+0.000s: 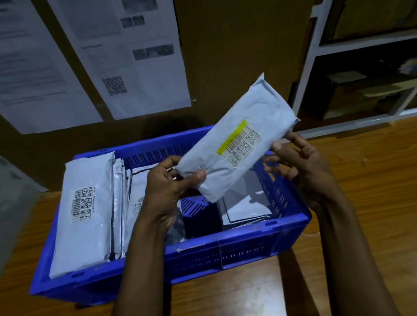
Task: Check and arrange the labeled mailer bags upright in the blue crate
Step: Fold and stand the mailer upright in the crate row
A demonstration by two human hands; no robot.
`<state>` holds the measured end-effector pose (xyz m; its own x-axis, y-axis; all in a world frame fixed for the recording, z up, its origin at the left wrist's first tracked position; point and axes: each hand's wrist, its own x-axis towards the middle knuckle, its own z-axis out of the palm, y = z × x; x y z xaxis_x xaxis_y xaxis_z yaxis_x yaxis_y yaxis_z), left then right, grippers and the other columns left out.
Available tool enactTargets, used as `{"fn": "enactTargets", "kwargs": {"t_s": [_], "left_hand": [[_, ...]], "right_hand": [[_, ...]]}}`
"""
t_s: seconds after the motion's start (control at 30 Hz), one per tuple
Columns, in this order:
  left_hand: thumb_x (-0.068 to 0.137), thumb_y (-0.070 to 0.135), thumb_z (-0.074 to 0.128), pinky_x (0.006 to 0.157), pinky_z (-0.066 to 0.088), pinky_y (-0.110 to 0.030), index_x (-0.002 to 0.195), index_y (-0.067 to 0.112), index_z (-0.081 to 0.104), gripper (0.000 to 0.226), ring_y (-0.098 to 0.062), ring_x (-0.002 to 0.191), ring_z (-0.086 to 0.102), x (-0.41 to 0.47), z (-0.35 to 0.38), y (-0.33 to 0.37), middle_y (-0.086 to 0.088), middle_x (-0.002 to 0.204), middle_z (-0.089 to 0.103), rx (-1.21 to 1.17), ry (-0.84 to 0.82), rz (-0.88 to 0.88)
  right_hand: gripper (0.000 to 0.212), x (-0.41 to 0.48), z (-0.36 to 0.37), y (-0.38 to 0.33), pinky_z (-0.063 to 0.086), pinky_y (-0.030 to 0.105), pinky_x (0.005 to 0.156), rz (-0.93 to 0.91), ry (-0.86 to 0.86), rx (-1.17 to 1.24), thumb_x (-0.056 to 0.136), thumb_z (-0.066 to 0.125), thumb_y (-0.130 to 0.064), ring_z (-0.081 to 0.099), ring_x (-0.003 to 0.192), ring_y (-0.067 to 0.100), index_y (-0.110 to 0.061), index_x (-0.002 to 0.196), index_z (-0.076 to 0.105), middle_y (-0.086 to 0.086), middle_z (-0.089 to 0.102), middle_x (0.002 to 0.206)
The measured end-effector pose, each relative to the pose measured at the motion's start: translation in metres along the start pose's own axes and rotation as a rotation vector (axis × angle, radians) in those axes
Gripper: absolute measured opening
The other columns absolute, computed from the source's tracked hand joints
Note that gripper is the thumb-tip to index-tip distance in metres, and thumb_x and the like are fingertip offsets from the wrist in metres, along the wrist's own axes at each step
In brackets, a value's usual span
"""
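Left hand (169, 187) pinching mailer bag (244, 118) above blue crate (235, 235), right hand (303, 171) slack-fingered beside, upright bags (87, 228) (labelled) filling crate's left

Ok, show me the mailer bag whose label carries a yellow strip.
The held mailer bag, gripped by the left hand above the blue crate: its label has a yellow strip. The upright bag at the crate's left shows a plain white label.
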<state>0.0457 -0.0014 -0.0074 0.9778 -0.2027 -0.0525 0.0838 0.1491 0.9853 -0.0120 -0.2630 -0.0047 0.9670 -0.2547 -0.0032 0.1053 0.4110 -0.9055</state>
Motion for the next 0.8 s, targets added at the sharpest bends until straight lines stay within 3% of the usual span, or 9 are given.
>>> {"fn": "enactTargets", "kwargs": {"t_s": [0.13, 0.23, 0.3, 0.43, 0.53, 0.63, 0.7, 0.8], "left_hand": [[0.065, 0.011, 0.091, 0.069, 0.064, -0.048, 0.109, 0.005, 0.064, 0.052, -0.034, 0.089, 0.073, -0.006, -0.001, 0.0, -0.02, 0.105, 0.075, 0.124, -0.113, -0.029], [0.072, 0.029, 0.084, 0.073, 0.062, -0.037, 0.118, 0.012, 0.066, 0.052, -0.024, 0.093, 0.075, -0.003, -0.002, 0.011, -0.015, 0.101, 0.076, 0.267, -0.129, 0.0], [0.077, 0.031, 0.08, 0.072, 0.057, -0.024, 0.118, 0.013, 0.068, 0.047, -0.014, 0.087, 0.073, -0.001, 0.002, 0.017, -0.017, 0.094, 0.076, 0.306, -0.091, 0.059], [0.087, 0.016, 0.078, 0.075, 0.06, -0.035, 0.113, 0.011, 0.069, 0.027, -0.017, 0.082, 0.075, -0.001, 0.011, 0.014, -0.008, 0.084, 0.077, 0.361, -0.042, 0.12], [0.087, 0.019, 0.079, 0.077, 0.06, -0.039, 0.111, 0.014, 0.065, 0.028, -0.019, 0.083, 0.076, -0.003, 0.007, 0.008, -0.004, 0.081, 0.078, 0.363, 0.027, 0.121], [0.087, 0.031, 0.078, 0.076, 0.057, -0.029, 0.112, 0.022, 0.061, 0.032, -0.008, 0.082, 0.074, -0.007, 0.001, 0.006, 0.004, 0.081, 0.077, 0.478, 0.102, 0.148], [0.089, 0.035, 0.076, 0.07, 0.054, -0.022, 0.112, 0.025, 0.059, 0.03, -0.002, 0.079, 0.07, -0.01, -0.003, 0.009, 0.01, 0.086, 0.075, 0.58, 0.19, 0.188], [0.094, 0.032, 0.071, 0.079, 0.057, -0.031, 0.115, 0.024, 0.064, 0.024, -0.011, 0.091, 0.07, -0.013, -0.016, 0.014, 0.006, 0.107, 0.073, 0.724, 0.301, 0.238]], "right_hand": [[0.038, -0.001, 0.007, 0.002, 0.059, 0.022, 0.062, 0.007, -0.027, -0.054, 0.088, 0.071, -0.007, 0.075, 0.083, 0.014, -0.011, 0.125, 0.065, 0.009, 0.077, 0.111], [0.026, -0.002, 0.008, 0.001, 0.058, 0.022, 0.063, 0.011, -0.031, -0.137, 0.092, 0.07, -0.005, 0.072, 0.079, 0.013, -0.011, 0.117, 0.07, 0.01, 0.078, 0.106], [0.021, -0.002, 0.012, 0.003, 0.057, 0.022, 0.064, 0.005, -0.034, -0.172, 0.093, 0.069, -0.006, 0.073, 0.082, 0.014, -0.012, 0.113, 0.071, 0.007, 0.079, 0.105], [0.028, 0.001, 0.025, 0.005, 0.06, 0.024, 0.071, -0.003, -0.003, -0.12, 0.091, 0.071, -0.006, 0.076, 0.092, 0.018, -0.015, 0.118, 0.068, 0.006, 0.08, 0.105], [0.038, 0.004, 0.032, 0.009, 0.059, 0.026, 0.073, -0.013, 0.013, -0.133, 0.087, 0.076, -0.007, 0.075, 0.091, 0.018, -0.018, 0.122, 0.067, 0.007, 0.079, 0.102], [0.037, 0.009, 0.042, 0.014, 0.058, 0.026, 0.07, 0.023, 0.072, -0.125, 0.085, 0.079, -0.004, 0.072, 0.082, 0.019, -0.015, 0.118, 0.068, 0.011, 0.079, 0.098], [0.032, 0.017, 0.054, 0.018, 0.06, 0.025, 0.068, 0.076, 0.103, -0.1, 0.085, 0.079, -0.002, 0.072, 0.081, 0.02, -0.013, 0.112, 0.068, 0.009, 0.08, 0.095], [0.025, 0.036, 0.084, 0.03, 0.058, 0.022, 0.06, 0.166, 0.072, -0.126, 0.087, 0.076, 0.001, 0.072, 0.067, 0.014, -0.006, 0.11, 0.07, 0.011, 0.079, 0.092]]}}
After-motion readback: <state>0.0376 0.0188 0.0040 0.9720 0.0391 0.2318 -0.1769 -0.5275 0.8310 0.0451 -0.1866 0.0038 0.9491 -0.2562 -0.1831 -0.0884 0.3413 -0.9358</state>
